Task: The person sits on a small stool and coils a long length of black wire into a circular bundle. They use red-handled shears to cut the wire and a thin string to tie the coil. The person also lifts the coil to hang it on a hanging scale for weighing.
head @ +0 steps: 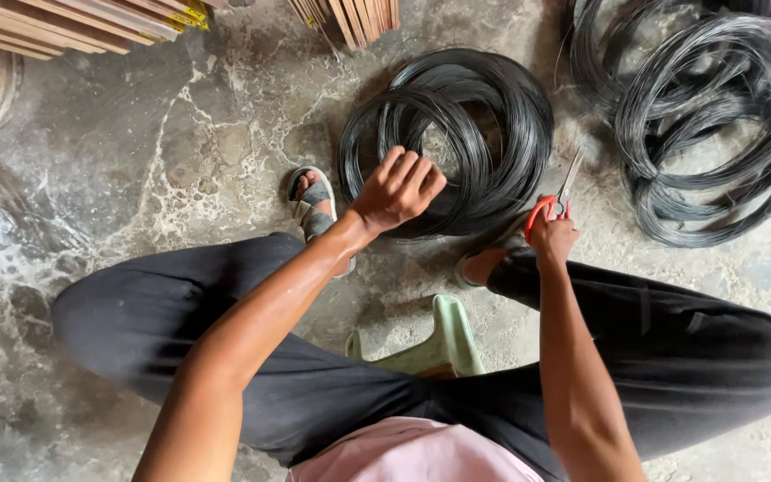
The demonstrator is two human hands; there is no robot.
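While I look down from the head camera, the floor is mottled concrete, with a loose wire heap at upper right and wood strips along the top. Straight ahead lies the black wire coil, flat on the floor between my sandalled feet. My left hand rests on the coil's near edge, its grip curled together on the strands. My right hand, beside the coil, is clamped on red-handled scissors, blades pointing up.

place: workshop | signs: black wire coils on stained concrete floor, stacked wooden slats
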